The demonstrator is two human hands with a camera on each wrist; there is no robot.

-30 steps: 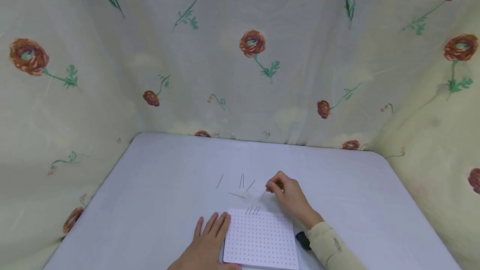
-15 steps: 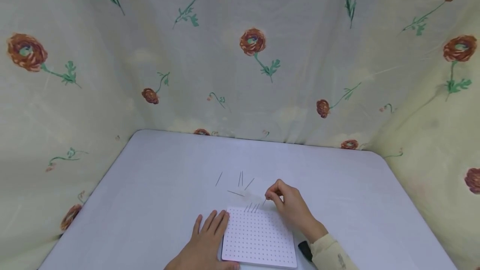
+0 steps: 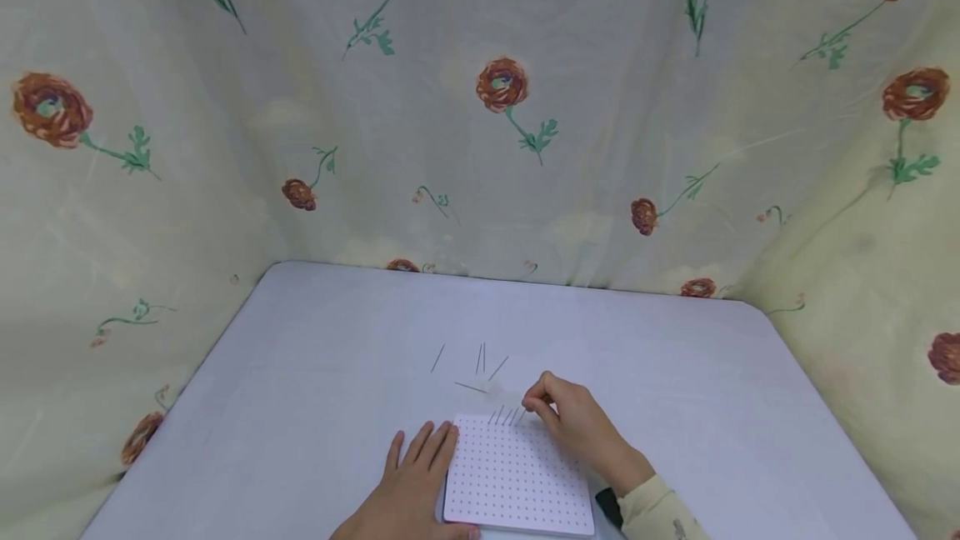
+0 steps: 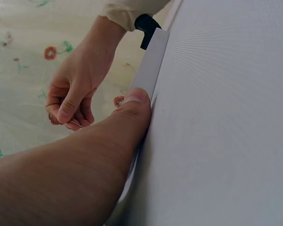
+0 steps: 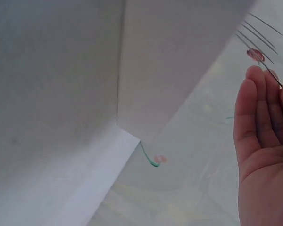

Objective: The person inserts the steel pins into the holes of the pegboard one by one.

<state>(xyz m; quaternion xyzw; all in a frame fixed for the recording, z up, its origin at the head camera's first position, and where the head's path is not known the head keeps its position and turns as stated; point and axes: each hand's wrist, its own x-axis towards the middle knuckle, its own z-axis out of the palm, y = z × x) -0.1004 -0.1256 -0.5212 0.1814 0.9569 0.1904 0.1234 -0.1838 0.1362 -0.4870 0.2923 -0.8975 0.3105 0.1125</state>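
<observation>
A white board (image 3: 517, 473) with a grid of small holes lies near the table's front. My left hand (image 3: 408, 482) rests along its left side, fingers straight and spread, with the thumb (image 4: 137, 101) pressing the near edge. With thumb and forefinger my right hand (image 3: 581, 427) pinches the top of a thin metal pin (image 5: 262, 63). The pin's lower end is right at the board's far row of holes. To its left, several similar pins (image 3: 502, 417) stand tilted in a line in that row.
Beyond the board, several loose pins lie on the white table, among them a left one (image 3: 438, 357) and a slanted one (image 3: 471, 387). A black object (image 3: 609, 507) sits by the right sleeve. Flowered cloth (image 3: 450, 123) hangs behind and at both sides.
My right hand has come down toward the board and slightly left, bringing the pinched pin to the far row beside the standing pins. The left hand has stayed on the board.
</observation>
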